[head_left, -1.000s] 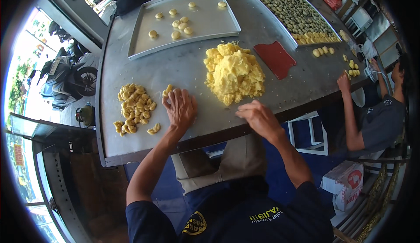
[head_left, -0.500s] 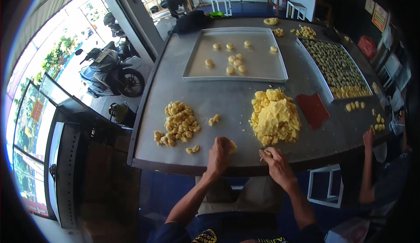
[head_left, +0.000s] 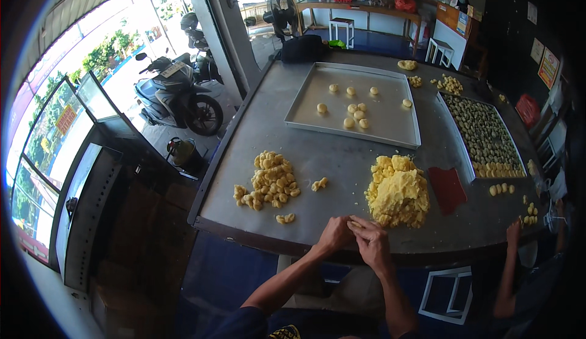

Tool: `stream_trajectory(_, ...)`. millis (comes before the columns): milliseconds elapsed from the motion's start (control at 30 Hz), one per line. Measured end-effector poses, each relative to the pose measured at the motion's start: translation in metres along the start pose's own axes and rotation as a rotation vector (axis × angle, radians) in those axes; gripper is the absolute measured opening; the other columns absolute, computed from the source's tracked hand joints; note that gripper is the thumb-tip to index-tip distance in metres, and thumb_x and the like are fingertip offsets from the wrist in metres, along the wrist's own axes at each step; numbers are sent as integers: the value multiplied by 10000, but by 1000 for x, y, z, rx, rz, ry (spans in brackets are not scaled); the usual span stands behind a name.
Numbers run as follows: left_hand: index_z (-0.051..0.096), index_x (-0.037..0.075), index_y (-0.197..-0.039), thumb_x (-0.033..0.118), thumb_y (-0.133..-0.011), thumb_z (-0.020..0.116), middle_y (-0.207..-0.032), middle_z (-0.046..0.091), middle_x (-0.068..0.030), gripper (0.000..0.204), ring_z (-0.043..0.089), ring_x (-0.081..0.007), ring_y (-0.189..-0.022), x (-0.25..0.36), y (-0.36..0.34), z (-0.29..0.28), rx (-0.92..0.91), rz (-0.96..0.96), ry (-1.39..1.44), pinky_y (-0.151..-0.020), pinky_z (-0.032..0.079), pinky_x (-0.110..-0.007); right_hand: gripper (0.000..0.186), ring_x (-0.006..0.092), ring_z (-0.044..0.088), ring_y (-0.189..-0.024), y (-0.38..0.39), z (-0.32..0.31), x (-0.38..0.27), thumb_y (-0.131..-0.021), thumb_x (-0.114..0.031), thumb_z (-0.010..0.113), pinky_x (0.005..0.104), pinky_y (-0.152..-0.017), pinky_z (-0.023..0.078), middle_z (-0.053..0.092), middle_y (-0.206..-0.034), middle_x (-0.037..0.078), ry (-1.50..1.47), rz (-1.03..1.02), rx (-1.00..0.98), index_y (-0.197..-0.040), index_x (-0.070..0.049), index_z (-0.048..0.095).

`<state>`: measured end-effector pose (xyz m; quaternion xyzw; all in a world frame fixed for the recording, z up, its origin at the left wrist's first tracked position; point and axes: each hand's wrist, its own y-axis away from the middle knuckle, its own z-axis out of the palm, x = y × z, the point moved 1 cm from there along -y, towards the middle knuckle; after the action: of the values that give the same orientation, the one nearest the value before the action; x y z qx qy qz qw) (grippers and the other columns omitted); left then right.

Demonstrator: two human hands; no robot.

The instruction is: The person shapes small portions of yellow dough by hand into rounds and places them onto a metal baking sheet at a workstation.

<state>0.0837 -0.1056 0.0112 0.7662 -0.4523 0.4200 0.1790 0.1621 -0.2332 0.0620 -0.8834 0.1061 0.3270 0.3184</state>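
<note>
The left hand (head_left: 334, 234) and the right hand (head_left: 372, 244) meet at the table's near edge, their fingertips touching or nearly so. The left hand's fingers are mostly hidden behind its own back and the right hand's fingers. A small pale bit shows where they meet, but it is too small to tell as dough or fingertip, so I cannot tell whether either hand is clamped on something.

The yellow mound (head_left: 398, 195), a crumbly heap, lies on the table (head_left: 329, 156) just beyond the right hand and a little to its right, with a narrow gap between. Far and left of the left hand is a heap of dough pieces (head_left: 268, 183), too crowded to count. Between that heap and the yellow mound sits a small dough clump (head_left: 319, 184); a second clump (head_left: 285, 218) lies nearer, left of the left hand. None of these touches a hand.

Right of the mound lies a flat red sheet (head_left: 447, 190). The large tray (head_left: 305, 119), farther off, bears scattered pale rounds (head_left: 352, 108). At the far right, a narrower tray (head_left: 455, 137) is packed with dark greenish pieces, hard to make out singly, with yellow ones along its near end.

A co-worker's hand (head_left: 514, 233) shows at the right; that person's body fades into shadow. The wearer's sleeves are cut off by the lower edge.
</note>
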Motion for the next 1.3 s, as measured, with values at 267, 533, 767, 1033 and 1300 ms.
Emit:
stream_trajectory(267,620,-22,-1039,139,-791,713,-877,679,-257,309,658,-442,-892,11,6,0,-86,-88,41,-749,533,-473,256,347,694,-955,8,10,-6,-840,17,689,367,-830,558,706,-1065,194,104,220,41,-1094,14,716)
stream_trajectory(533,649,15,-1063,181,-780,775,-874,696,-201,352,688,-392,-860,6,7,-5,-132,142,221,-752,531,-431,477,98,457,-652,-8,-8,24,-807,-83,802,273,-618,443,493,-739,-13,-118,318,-89,-1264,-46,670)
stream_trajectory(767,674,13,-998,299,-883,715,-884,692,-202,311,682,-366,-815,8,8,-4,-182,85,214,-735,518,-432,511,110,547,-670,-2,-5,33,-808,-74,781,272,-639,484,592,-895,59,-30,294,-101,-1301,-73,646)
stream_trajectory(1033,688,-3,-939,389,-1035,498,-777,675,-122,447,622,-181,-712,-3,0,-4,-153,-85,321,-690,493,-358,960,452,493,-1234,34,-80,103,-703,-75,849,474,-1047,413,449,-1395,306,344,359,241,-1497,-12,313)
stream_trajectory(1300,555,8,-1046,231,-1055,451,-933,550,-106,246,540,-196,-932,-10,2,-17,-67,96,356,-839,431,-338,679,437,542,-1183,53,-67,110,-770,7,773,461,-972,477,546,-1325,267,435,377,316,-1379,30,475)
